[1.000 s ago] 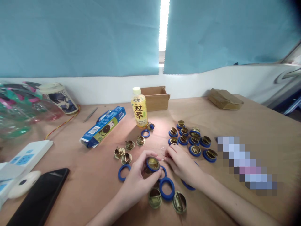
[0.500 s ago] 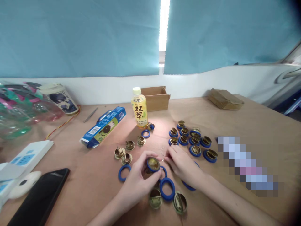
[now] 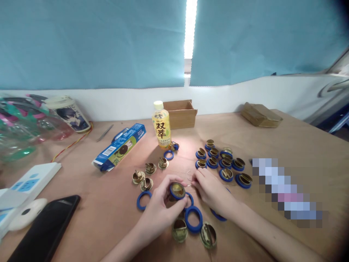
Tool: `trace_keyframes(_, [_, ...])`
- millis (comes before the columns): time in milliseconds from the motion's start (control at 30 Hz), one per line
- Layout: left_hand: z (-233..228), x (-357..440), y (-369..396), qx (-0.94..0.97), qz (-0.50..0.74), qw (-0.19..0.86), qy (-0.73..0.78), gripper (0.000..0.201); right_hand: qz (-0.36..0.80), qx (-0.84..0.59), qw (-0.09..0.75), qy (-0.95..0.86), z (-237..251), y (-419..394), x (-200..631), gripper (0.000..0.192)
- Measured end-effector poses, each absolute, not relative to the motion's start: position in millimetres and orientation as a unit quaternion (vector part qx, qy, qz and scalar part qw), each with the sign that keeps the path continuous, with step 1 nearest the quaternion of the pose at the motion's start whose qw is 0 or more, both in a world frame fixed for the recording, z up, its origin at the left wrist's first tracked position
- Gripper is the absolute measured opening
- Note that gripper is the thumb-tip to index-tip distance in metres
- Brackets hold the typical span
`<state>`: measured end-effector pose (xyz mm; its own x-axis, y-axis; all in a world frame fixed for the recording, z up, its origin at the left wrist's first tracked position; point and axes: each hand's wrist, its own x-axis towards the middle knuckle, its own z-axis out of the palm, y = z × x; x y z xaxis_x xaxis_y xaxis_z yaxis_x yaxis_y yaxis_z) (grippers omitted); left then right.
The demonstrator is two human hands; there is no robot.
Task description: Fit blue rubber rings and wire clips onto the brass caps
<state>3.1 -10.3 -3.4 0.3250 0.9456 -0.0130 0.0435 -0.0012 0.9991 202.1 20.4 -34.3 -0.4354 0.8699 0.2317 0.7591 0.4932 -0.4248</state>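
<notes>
My left hand (image 3: 159, 207) grips a round brass-coloured fitting with a blue ring (image 3: 177, 190) between thumb and fingers, its shiny face turned up. To its right, the fingertips of my right hand (image 3: 211, 189) are pinched at a thin curved wire (image 3: 188, 175), which lies partly hidden by them. Under and in front of my hands are loose blue rings (image 3: 201, 219). Two brass fittings without rings (image 3: 208, 235) lie nearest me. Several more bare brass fittings (image 3: 146, 184) sit left of my left hand. Beyond my right hand stands a group of brass fittings in blue rings (image 3: 226, 174).
A yellow drink bottle (image 3: 161, 127) stands before an open cardboard box (image 3: 181, 120). On the left are a blue carton (image 3: 120, 147), tweezers (image 3: 105, 133), a black phone (image 3: 46, 229), a printed cup (image 3: 72, 114) and spray bottles (image 3: 20, 134). A brown package (image 3: 260, 114) lies back right.
</notes>
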Motion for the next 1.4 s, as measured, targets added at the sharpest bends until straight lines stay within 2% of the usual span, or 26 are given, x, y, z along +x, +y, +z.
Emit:
trace_keyframes(367, [-2, 3, -12, 0.585, 0.398, 0.568, 0.421, 0.023, 0.143, -0.482, 0.216, -0.837, -32, 18, 202, 0.015])
trace_keyframes(867, [-6, 3, -11, 0.583, 0.399, 0.570, 0.418, 0.024, 0.223, -0.479, 0.312, -0.790, -25, 17, 204, 0.013])
trace_keyframes(1400, [-2, 4, -11, 0.573, 0.399, 0.586, 0.412, 0.021, 0.252, -0.473, 0.330, -0.777, -17, 15, 201, 0.014])
